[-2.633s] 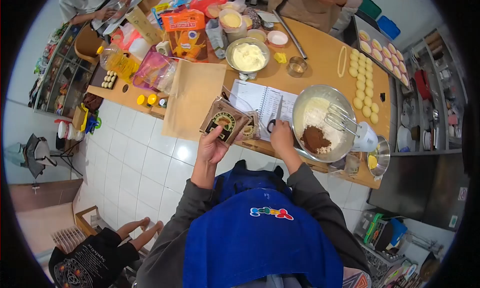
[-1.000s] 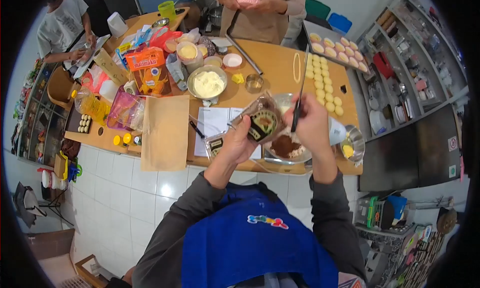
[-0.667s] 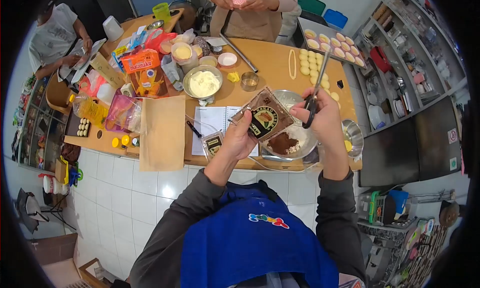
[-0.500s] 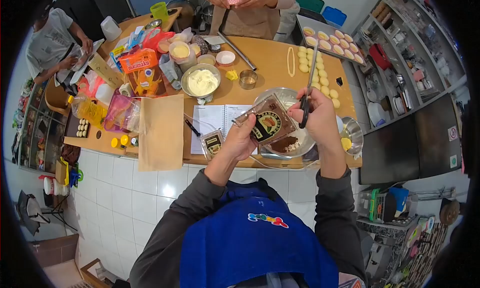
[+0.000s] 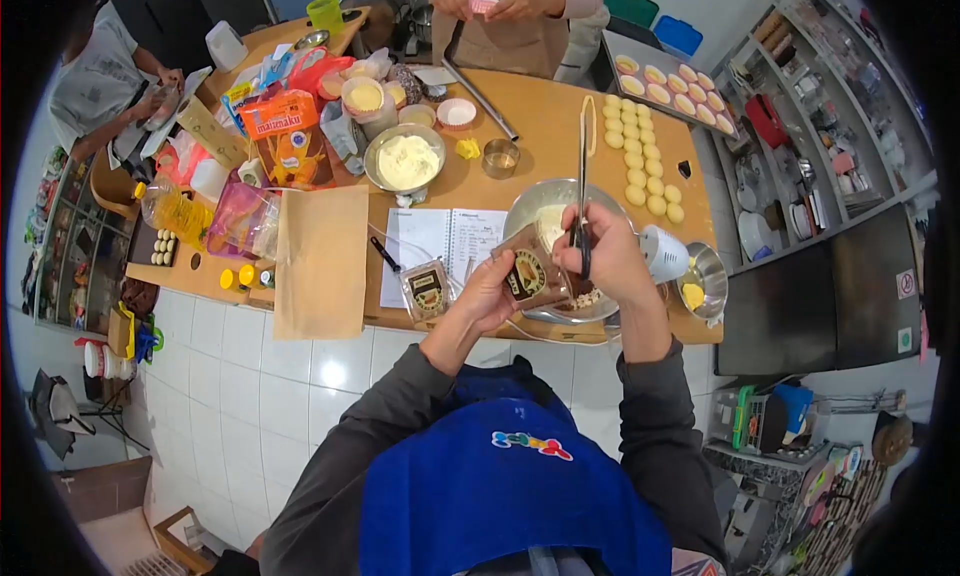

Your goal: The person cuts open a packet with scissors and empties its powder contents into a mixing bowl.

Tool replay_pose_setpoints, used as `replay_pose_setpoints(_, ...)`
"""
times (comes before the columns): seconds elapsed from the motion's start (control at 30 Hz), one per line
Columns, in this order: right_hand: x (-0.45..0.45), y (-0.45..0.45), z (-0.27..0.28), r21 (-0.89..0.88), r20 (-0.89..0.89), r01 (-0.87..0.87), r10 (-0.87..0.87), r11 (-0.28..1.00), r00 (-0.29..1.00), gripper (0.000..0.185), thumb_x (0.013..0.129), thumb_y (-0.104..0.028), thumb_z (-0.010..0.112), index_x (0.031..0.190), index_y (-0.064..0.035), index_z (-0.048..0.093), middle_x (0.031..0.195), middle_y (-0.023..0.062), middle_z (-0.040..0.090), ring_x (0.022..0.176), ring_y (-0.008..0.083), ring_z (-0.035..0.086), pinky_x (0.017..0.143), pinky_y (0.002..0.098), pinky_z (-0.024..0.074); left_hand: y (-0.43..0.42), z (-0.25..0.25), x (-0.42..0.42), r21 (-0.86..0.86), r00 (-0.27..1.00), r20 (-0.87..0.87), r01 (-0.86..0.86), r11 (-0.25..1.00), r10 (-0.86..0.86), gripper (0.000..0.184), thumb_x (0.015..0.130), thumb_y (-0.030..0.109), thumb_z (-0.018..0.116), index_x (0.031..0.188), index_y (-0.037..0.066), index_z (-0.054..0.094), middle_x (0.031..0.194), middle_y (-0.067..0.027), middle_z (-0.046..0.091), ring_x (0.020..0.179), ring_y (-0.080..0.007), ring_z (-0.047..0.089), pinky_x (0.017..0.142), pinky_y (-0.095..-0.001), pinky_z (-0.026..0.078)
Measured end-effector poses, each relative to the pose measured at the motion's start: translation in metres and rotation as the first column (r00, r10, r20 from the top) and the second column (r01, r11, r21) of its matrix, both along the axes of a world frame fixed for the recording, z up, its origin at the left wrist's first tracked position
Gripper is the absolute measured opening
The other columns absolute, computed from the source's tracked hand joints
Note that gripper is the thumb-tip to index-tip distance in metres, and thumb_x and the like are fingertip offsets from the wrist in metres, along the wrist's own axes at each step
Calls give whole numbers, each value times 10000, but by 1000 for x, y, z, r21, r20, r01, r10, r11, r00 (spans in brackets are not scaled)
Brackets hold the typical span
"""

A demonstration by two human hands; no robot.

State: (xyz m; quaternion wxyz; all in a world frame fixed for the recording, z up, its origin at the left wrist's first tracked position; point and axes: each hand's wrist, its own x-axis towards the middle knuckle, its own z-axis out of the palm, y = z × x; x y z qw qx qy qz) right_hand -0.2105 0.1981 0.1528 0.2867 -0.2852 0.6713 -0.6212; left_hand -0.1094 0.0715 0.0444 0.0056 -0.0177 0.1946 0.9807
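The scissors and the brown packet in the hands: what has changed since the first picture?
The right hand has lifted the scissors from beside the bowl to above it. The left hand has carried the brown packet rightward to the bowl. Both hands keep their holds. The dough balls stay in rows, the mixer at the bowl's right.

Shining evenly bright, glaring off glossy white square floor tiles [image 5: 300,381], blurring small writing [image 5: 480,238] in the white spiral-bound notebook [image 5: 416,234], bending tall grey shelving [image 5: 812,148] at the edge, and blackening the corners.
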Motion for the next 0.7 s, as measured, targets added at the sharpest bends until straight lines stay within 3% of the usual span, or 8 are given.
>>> replay_pose_setpoints(0.1, -10, -1, -17, 140, -117, 154, -138, 978, 983, 295, 660, 11, 650, 911, -36, 502, 677, 9, 578, 607, 59, 531, 539, 186, 414, 2, -9, -4, -17, 996, 80, -48, 999, 49, 384, 902, 182, 545, 1256, 78, 438, 1197, -83, 535, 1071, -244, 555, 884, -438, 501)
replay_pose_setpoints(0.13, -15, -4, -15, 160, -160, 183, -158, 970, 975, 302, 657, 9, 653, 913, -37, 500, 678, 14, 581, 609, 60, 534, 543, 186, 417, -2, -8, -9, -27, 996, 67, -54, 998, 55, 383, 902, 184, 545, 1254, 75, 441, 1191, -84, 539, 1068, -244, 556, 880, -436, 502)
replay_pose_setpoints(0.17, -14, 3, -11, 97, 12, 106, -107, 990, 994, 312, 658, 10, 655, 921, -33, 493, 674, 21, 582, 604, 66, 540, 536, 189, 415, -3, -9, -8, -31, 996, 64, -63, 998, 65, 383, 903, 187, 545, 1253, 71, 443, 1184, -85, 543, 1065, -244, 558, 876, -433, 503)
replay_pose_setpoints(0.27, -12, 1, -9, 77, 6, 136, -137, 988, 991, 307, 658, 20, 643, 920, -29, 490, 667, 16, 574, 589, 64, 534, 522, 191, 407, -4, -13, -5, -80, 994, 79, -74, 994, 81, 402, 897, 205, 554, 1254, 58, 443, 1184, -89, 545, 1065, -231, 556, 882, -417, 494)
replay_pose_setpoints(0.47, -18, 0, -19, 149, -90, 111, -98, 983, 991, 319, 651, 15, 663, 917, -28, 492, 668, 19, 576, 621, 70, 549, 544, 199, 420, -5, -14, -11, -71, 1000, 6, -30, 997, 31, 451, 899, 254, 543, 1281, 51, 413, 1215, -91, 529, 1092, -224, 542, 923, -423, 465)
replay_pose_setpoints(0.5, -22, -3, -16, 253, -276, 241, -169, 937, 946, 301, 665, 11, 665, 910, -23, 493, 673, 16, 576, 629, 68, 548, 549, 196, 417, -6, -10, -9, -108, 999, 33, -33, 994, 37, 460, 903, 261, 535, 1293, 58, 400, 1217, -95, 528, 1100, -231, 538, 926, -429, 463)
replay_pose_setpoints(0.6, -8, 5, 1, 13, 28, 59, -59, 998, 998, 276, 669, -33, 656, 907, -38, 516, 663, 5, 575, 600, 52, 523, 508, 211, 398, -6, -13, -6, -62, 1000, 5, -12, 998, 13, 485, 909, 289, 522, 1316, 73, 369, 1243, -105, 506, 1117, -248, 527, 929, -442, 461)
replay_pose_setpoints(0.7, -14, 4, -16, 68, -23, 155, -154, 985, 988, 308, 666, -31, 667, 928, -38, 505, 678, 15, 590, 597, 60, 535, 515, 200, 418, -2, -13, -6, -48, 998, 52, -22, 999, 25, 537, 906, 338, 510, 1345, 91, 322, 1283, -117, 469, 1140, -264, 510, 945, -452, 451)
